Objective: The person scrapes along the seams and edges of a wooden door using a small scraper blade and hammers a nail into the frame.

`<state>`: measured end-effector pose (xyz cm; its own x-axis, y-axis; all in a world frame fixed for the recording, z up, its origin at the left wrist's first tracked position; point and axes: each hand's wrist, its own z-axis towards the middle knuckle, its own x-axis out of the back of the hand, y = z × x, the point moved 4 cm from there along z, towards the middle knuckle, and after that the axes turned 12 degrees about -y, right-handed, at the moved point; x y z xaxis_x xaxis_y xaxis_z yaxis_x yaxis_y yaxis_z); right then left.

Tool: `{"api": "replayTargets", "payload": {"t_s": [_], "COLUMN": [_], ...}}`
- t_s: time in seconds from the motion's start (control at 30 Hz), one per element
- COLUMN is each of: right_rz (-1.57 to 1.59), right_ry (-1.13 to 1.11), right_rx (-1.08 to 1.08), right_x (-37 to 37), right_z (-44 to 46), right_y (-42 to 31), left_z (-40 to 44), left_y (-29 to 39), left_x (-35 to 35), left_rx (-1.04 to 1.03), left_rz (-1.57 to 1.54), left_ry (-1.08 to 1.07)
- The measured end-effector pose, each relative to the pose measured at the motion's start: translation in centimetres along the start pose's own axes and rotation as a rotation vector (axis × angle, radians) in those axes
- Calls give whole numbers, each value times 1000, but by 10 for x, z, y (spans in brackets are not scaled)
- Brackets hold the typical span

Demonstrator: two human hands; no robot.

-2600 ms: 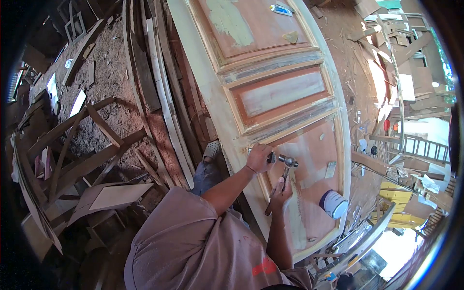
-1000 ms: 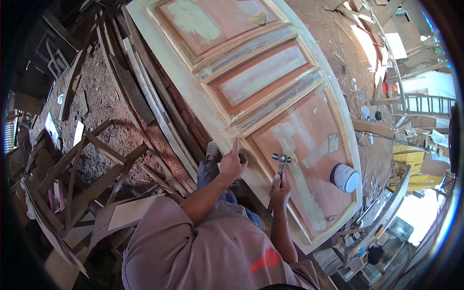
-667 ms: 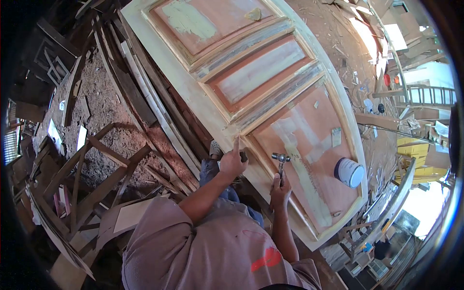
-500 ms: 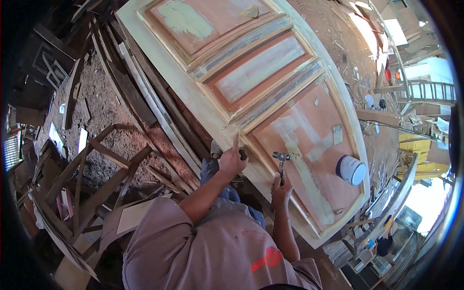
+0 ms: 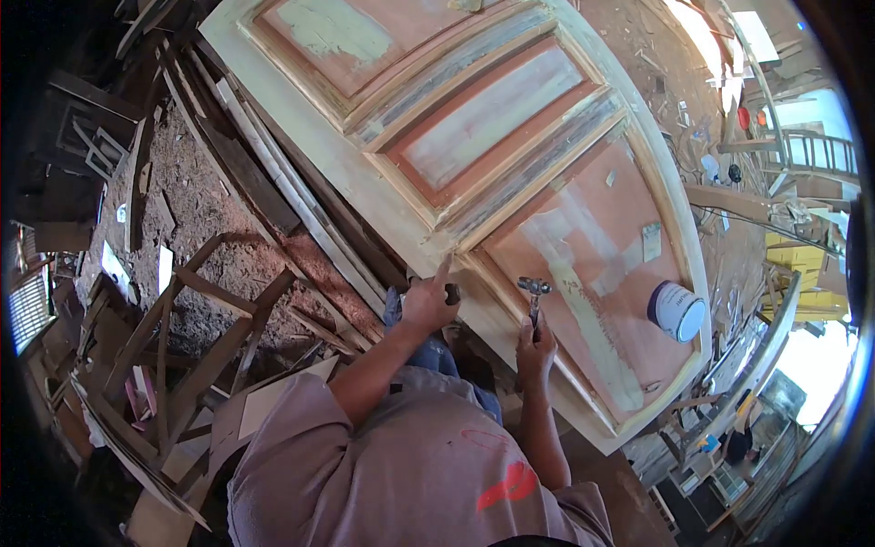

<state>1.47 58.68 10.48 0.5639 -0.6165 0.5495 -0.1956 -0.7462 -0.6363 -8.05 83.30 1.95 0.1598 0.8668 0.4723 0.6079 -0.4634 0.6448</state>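
A panelled wooden door (image 5: 401, 214), patched with pale filler, lies in front of me. My right hand (image 5: 536, 354) is closed around the handle of a hammer (image 5: 535, 288), its metal head raised over the lower panel. My left hand (image 5: 431, 303) is at the door's near edge, index finger stretched out toward the frame moulding. Its other fingers are curled, with something dark showing at them that I cannot make out. On the lower panel, a white and dark-labelled can (image 5: 677, 311) stands near the far corner, and a small pale-green block (image 5: 651, 242) lies beyond the hammer.
Long boards (image 5: 283, 187) lie along the door's left side. Wooden frame pieces (image 5: 214, 292) stand on the debris-strewn ground at left. Scraps and shavings cover the floor beyond the door. Yellow stacked material (image 5: 802, 273) and a ladder-like frame (image 5: 820, 150) are at far right.
The view has shifted slightly, so the door's top sits higher and the can farther right. Both hands keep nearly the same pose, the hammer still in the right one.
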Motion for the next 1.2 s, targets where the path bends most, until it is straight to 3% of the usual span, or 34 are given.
{"api": "replayTargets", "payload": {"t_s": [0.1, 0.2, 0.4, 0.6, 0.7, 1.0, 1.1, 1.2], "right_rz": [45, 94, 119, 51, 105, 17, -50, 135], "right_ry": [-79, -77, -44, -111, -208, -198, -154, -215], "right_rx": [-132, -168, -103, 53, -68, 77, 214, 191], "right_x": [4, 6, 2, 4, 9, 21, 24, 23], "right_z": [-2, -3, 4, 12, 9, 16, 31, 30], "right_y": [-12, -15, 28, 34, 22, 24, 42, 19], "left_z": [2, 0, 15, 62, 70, 80, 80, 83], "left_y": [6, 17, 92, 106, 105, 96, 91, 85], "left_x": [-7, -5, 16, -2, -5, -6, -7, -7], "left_rx": [110, -185, -589, -506, -525, -404, -416, -394], "left_rz": [-84, -176, -165, -268, -251, -287, -327, -429], "left_ry": [-30, 215, 433, 598, 700, 881, 943, 1008]}}
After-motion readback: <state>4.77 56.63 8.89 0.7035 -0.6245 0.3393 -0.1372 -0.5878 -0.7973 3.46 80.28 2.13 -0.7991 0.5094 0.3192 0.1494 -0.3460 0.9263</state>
